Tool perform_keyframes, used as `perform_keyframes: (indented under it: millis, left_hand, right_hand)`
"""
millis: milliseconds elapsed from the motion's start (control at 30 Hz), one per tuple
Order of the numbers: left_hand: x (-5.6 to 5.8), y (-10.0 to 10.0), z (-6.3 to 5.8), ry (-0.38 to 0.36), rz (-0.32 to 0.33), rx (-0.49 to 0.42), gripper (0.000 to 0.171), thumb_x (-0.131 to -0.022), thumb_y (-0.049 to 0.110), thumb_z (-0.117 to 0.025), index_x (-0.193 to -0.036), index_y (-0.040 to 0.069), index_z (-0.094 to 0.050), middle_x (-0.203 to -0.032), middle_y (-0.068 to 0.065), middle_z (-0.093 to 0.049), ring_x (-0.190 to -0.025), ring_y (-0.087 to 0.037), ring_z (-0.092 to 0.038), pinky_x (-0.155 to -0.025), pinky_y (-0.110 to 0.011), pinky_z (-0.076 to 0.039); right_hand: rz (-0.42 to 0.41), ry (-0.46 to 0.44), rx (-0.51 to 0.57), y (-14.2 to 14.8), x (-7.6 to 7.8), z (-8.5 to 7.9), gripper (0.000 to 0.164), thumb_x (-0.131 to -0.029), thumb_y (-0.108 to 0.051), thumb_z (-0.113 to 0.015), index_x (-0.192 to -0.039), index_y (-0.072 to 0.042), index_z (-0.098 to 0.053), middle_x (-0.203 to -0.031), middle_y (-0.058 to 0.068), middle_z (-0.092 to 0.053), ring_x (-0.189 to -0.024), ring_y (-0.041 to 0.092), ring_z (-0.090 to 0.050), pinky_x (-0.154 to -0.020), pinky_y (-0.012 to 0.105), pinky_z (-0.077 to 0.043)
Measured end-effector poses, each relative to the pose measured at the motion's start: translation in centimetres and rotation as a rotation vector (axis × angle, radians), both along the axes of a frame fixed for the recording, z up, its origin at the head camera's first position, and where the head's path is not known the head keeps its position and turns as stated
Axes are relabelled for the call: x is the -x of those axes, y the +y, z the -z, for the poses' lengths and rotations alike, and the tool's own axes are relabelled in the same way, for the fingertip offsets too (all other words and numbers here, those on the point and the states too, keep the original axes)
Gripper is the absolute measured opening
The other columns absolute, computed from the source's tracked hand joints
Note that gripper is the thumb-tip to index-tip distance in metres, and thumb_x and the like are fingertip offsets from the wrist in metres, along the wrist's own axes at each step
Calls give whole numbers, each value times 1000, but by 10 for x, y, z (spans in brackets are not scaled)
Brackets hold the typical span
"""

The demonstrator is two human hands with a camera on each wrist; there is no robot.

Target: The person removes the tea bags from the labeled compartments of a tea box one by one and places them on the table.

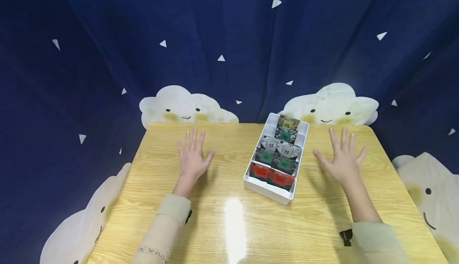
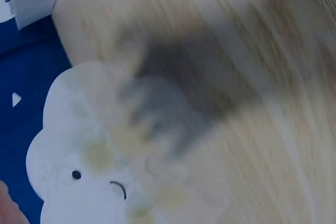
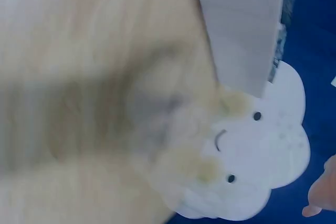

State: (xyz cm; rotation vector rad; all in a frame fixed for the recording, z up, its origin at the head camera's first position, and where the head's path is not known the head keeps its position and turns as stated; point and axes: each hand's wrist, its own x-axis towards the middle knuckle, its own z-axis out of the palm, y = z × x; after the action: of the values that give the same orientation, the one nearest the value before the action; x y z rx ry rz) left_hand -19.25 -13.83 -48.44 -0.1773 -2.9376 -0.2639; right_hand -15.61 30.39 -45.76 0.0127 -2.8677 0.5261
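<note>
My left hand is held over the left half of the wooden table, its fingers straight and spread, with nothing in it. On the other side, my right hand is likewise spread and holds nothing, to the right of a long white box. Several small packets stand in rows inside that box: red packets at the near end, green-labelled dark ones and pale grey ones in the middle, and a yellow-labelled packet at the far end. Neither hand touches the box.
The wooden table reaches a dark blue curtain printed with smiling clouds and white triangles. A bright light reflection lies on the table near its front middle. Shadows of the hands fall on the tabletop in both wrist views.
</note>
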Motion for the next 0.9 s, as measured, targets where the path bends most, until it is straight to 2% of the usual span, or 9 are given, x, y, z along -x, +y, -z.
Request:
perform_keyframes:
  millis: [133,233,367,433,533,633,800,900]
  left_hand:
    - [6,14,11,37,19,-37,76,-88,58,-37,-148,27,-3,-154,-1,5,-139,-23,11,-108,-52,11]
    - [12,26,19,66,49,-45,74,-88,57,-37,-148,24,-9,-154,-2,-1,-140,-25,4,-109,-53,7]
    - [20,44,30,85,113,-65,72,-89,57,-33,-148,23,-11,-154,-3,-5,-141,-26,-1,-110,-52,3]
    - [23,53,34,74,143,-64,71,-90,58,-29,-149,24,-8,-154,-2,-3,-141,-24,2,-111,-50,4]
    - [27,65,39,45,181,-39,70,-90,60,-25,-148,26,-4,-154,1,1,-140,-20,7,-111,-47,7]
    - [32,76,41,-9,214,-10,70,-90,59,-27,-148,27,-6,-154,1,0,-140,-20,7,-111,-47,8]
    - [42,93,43,-106,268,29,69,-90,57,-32,-148,26,-12,-154,-1,-11,-141,-24,-3,-111,-51,-1]
    - [46,103,42,-156,298,53,69,-90,58,-31,-148,27,-11,-154,0,-11,-141,-23,-3,-111,-53,-5]
  right_hand:
    - [46,26,92,-9,-3,23,83,-85,-57,-45,-148,-25,-1,-152,11,14,-136,33,19,-94,68,20]
    - [76,29,174,-17,-7,40,83,-86,-54,-46,-148,-24,0,-152,14,10,-137,33,16,-94,68,21]
    - [100,11,255,-29,-11,58,82,-87,-52,-47,-149,-23,-1,-152,17,6,-137,36,12,-94,69,19]
    - [100,-5,280,-34,-13,65,82,-87,-51,-48,-149,-22,-2,-152,18,5,-137,36,11,-94,70,17]
    - [97,-34,299,-40,-14,73,83,-87,-51,-49,-149,-21,-2,-152,19,4,-137,38,9,-94,71,16]
    - [89,-60,291,-44,-14,79,83,-87,-51,-49,-149,-21,-2,-151,21,1,-137,41,6,-94,72,12]
    - [75,-94,266,-48,-13,84,83,-87,-53,-47,-149,-19,-3,-150,24,-3,-135,46,-2,-95,73,5]
    - [70,-119,261,-48,-12,86,84,-86,-55,-46,-149,-19,-3,-151,22,-1,-135,47,-4,-95,74,4]
